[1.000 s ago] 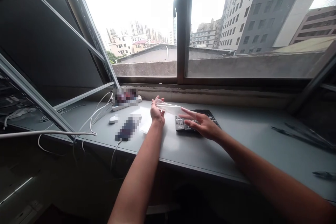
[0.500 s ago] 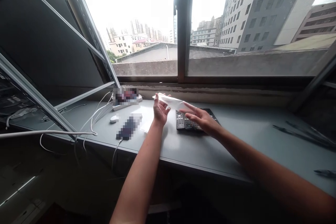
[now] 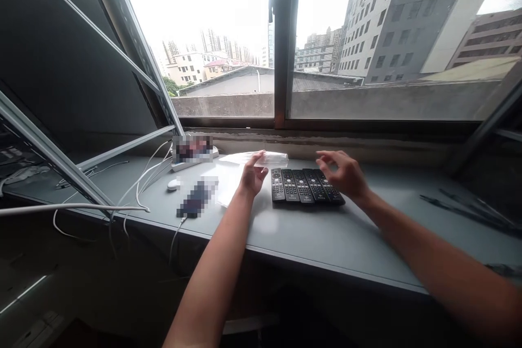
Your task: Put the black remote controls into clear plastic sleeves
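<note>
Currently left hand (image 3: 253, 176) holds a translucent plastic bag (image 3: 277, 159), fingertips clamped on its near edge, bag stretching left and right behind. Right hand (image 3: 345, 174) is up at the right end of the black remotes (image 3: 289, 187), fingers bent, tips apart. Remotes sit side by side on gray desk (image 3: 310, 239).

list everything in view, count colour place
Desk: one, grey, by window
Remotes: five, black, on desk
Plastic sleeve: one, translucent, over desk
Sheeting: unclear count, white, mid desk
Round object: one, white, left desk
Blurred objects: two, dark, left desk
Power strip: one, white, left desk
Cables: several, white, left
Rack: one, grey, left
Thin items: several, dark, right desk
Window: one, dark-framed, behind
Buildings: several, grey-beige, outside
Left hand: one, bare, on sleeve
Right hand: one, bare, by remotes
</note>
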`<state>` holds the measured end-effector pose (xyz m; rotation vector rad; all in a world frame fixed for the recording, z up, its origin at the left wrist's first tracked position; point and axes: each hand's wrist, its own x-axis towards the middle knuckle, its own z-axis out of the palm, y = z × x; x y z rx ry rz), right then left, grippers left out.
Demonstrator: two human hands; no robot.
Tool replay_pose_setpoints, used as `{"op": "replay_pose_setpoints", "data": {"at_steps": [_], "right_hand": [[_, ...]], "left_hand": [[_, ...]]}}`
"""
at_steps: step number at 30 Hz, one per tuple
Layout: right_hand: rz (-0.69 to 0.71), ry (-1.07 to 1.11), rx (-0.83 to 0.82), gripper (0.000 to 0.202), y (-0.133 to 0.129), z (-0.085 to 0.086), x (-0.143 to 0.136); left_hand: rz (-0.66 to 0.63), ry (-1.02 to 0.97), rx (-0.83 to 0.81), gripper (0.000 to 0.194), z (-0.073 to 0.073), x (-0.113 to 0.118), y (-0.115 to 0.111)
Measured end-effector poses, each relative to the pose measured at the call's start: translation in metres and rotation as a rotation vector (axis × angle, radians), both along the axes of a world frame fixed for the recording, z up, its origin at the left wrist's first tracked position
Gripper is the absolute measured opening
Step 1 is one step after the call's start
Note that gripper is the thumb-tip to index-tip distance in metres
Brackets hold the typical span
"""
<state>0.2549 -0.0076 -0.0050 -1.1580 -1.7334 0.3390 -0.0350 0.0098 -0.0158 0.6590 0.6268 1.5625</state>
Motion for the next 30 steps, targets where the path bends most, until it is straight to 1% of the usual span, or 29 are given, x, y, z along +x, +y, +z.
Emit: {"op": "replay_pose_setpoints", "data": {"at_steps": [1,3,4,5,6,7,9,13,15,17,19,21,22,24,27,30], "right_hand": [[-0.076,-0.116,0.020,0.053,0.007,-0.008,0.011],[-0.165,-0.254,-0.069,0.070,0.019,-0.024,0.028],[-0.178,-0.285,-0.162,0.075,0.023,-0.030,0.033],[-0.163,-0.317,-0.262,0.077,0.026,-0.034,0.035],[-0.154,-0.348,-0.312,0.079,0.028,-0.037,0.036],[-0.142,-0.366,-0.355,0.080,0.030,-0.039,0.036],[-0.133,-0.373,-0.384,0.078,0.033,-0.040,0.035],[-0.145,-0.270,-0.427,0.069,0.039,-0.038,0.041],[-0.135,-0.165,-0.475,0.063,0.040,-0.036,0.046],[-0.115,0.004,-0.533,0.047,0.040,-0.034,0.049],[-0.099,0.267,-0.586,0.027,0.038,-0.029,0.048],[-0.073,0.615,-0.625,0.016,0.035,-0.022,0.045],[-0.038,0.788,-0.646,0.015,0.034,-0.018,0.043],[0.043,1.045,-0.719,0.026,0.030,-0.010,0.038],[0.187,1.236,-0.874,0.033,0.021,-0.003,0.031],[0.348,1.354,-0.977,0.041,0.011,-0.001,0.024]], "left_hand": [[0.002,-0.007,-0.004,0.028,0.000,0.000,0.000],[0.001,-0.006,-0.015,0.029,0.001,0.000,-0.001],[0.000,0.002,-0.021,0.029,0.001,0.000,-0.002],[0.001,0.011,-0.025,0.030,0.001,0.000,-0.002],[0.000,0.020,-0.030,0.030,0.000,0.000,-0.003],[-0.001,0.027,-0.035,0.030,0.000,0.000,-0.003],[-0.004,0.038,-0.035,0.030,0.000,0.000,-0.003],[-0.019,0.054,-0.034,0.030,0.000,0.000,-0.002],[-0.014,0.059,-0.046,0.030,0.001,0.000,-0.002],[-0.007,0.062,-0.054,0.031,0.001,0.000,-0.002],[-0.010,0.060,-0.049,0.030,0.001,0.000,-0.002],[-0.017,0.056,-0.041,0.029,0.001,0.000,-0.002],[-0.018,0.055,-0.040,0.028,0.001,0.000,-0.002],[-0.020,0.061,-0.041,0.027,0.002,0.000,-0.003],[-0.020,0.077,-0.053,0.028,0.002,0.001,-0.003],[-0.016,0.084,-0.066,0.029,0.002,0.001,-0.004]]}}
